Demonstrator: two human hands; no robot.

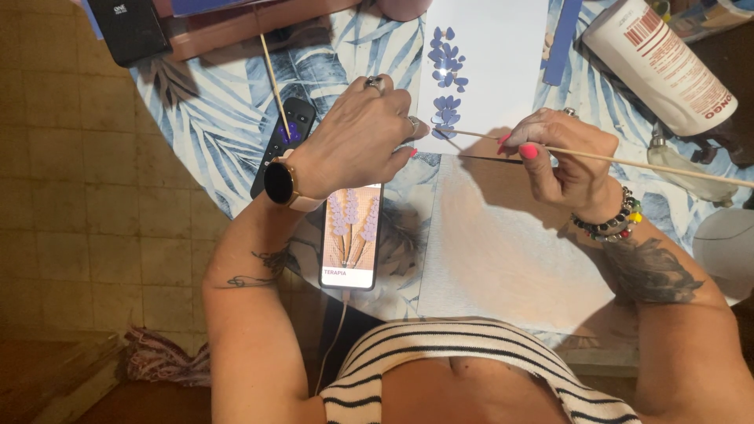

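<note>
Nearest the body, a white cloth (503, 259) lies spread on the bench (212, 133), whose cover is printed with blue leaves. Just left of it a phone (352, 235) shows a picture of purple flower stems (a model to copy, it seems).

Beyond the phone, the left hand (357, 141), with a watch (280, 180) at the wrist, rests palm down with fingers loosely curled, its fingertips pressing the lower left edge of the white paper (491, 71); it holds nothing. The right hand (561, 153) pinches a thin wooden stick (628, 161) between thumb and fingers, closed firmly on it. The stick lies nearly flat, its tip touching the paper beside the lowest blue petals (446, 110).

To do this well, I judge the paper should stay pinned flat and the stick tip be moved lightly, so the small petals are not smeared or shifted.

Farther off, a remote control (284, 141) lies left of the paper. At the far right a white bottle (656, 63) lies tilted, and its contents cannot be seen.
</note>
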